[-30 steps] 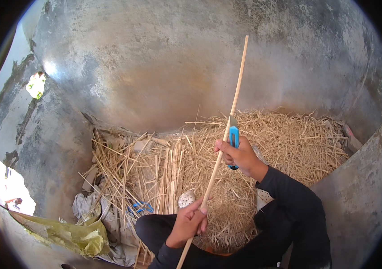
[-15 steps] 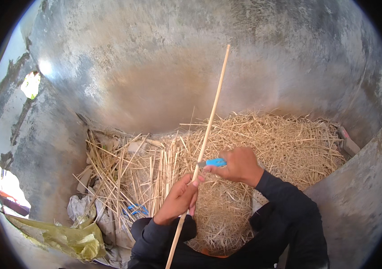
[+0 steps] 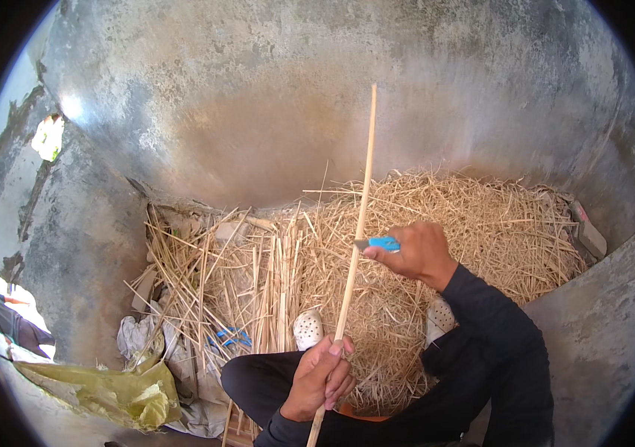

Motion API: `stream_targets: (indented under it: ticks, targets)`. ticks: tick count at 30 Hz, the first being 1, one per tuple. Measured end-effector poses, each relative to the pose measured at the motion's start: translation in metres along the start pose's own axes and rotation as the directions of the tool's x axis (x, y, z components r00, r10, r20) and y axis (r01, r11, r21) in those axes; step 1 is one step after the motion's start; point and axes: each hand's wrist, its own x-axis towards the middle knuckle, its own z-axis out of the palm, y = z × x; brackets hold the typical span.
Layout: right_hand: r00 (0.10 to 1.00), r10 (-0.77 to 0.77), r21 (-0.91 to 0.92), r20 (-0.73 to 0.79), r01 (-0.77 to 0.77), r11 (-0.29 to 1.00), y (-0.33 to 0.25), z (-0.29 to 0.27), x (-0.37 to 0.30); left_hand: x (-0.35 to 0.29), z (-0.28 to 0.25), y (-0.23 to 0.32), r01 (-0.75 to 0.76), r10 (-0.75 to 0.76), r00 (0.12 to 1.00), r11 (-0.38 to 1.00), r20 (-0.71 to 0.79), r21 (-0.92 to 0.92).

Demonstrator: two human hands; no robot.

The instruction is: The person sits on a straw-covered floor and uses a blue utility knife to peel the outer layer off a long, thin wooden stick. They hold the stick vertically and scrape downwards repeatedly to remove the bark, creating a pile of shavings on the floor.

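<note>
A long pale wooden strip, like split bamboo point(image 3: 363, 201), slants up and away from my lap toward the far wall. Wrapped round its lower part is my left hand point(image 3: 322, 378), thumb on top. My right hand point(image 3: 419, 253) grips a blue-handled utility knife point(image 3: 384, 243). The short grey blade lies against the strip around its middle, well above my left hand. Beneath both hands spreads a pile of shavings point(image 3: 466, 231).
Loose thin strips point(image 3: 202, 261) lie at the left. White perforated shoes point(image 3: 308, 329) are on my feet. A yellow-green plastic sheet point(image 3: 109, 387) and a grey cloth point(image 3: 138, 337) are at the lower left. A stained concrete wall point(image 3: 258, 104) rises ahead; a brick point(image 3: 591, 237) sits right.
My left hand has moved down and nearer to me. My right hand with the knife has moved up and slightly right. The strip stands a little steeper.
</note>
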Motion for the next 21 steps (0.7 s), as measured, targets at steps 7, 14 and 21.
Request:
stream_targets:
  ticks: [7,14,21]
  targets:
    - [0.999,0.029,0.041,0.024,-0.030,0.999,-0.008,0.005,-0.005,-0.012,0.008,-0.003,0.015,-0.016,0.997,1.000,-0.078,-0.005]
    - [0.984,-0.165,0.066,0.073,0.161,0.985,-0.029,0.003,-0.020,-0.014,0.010,-0.003,-0.013,0.012,0.997,1.000,-0.073,-0.007]
    - [0.996,-0.075,0.125,0.047,0.069,0.990,-0.025,-0.001,-0.016,-0.019,0.014,-0.002,-0.027,0.025,0.998,0.999,-0.057,-0.033]
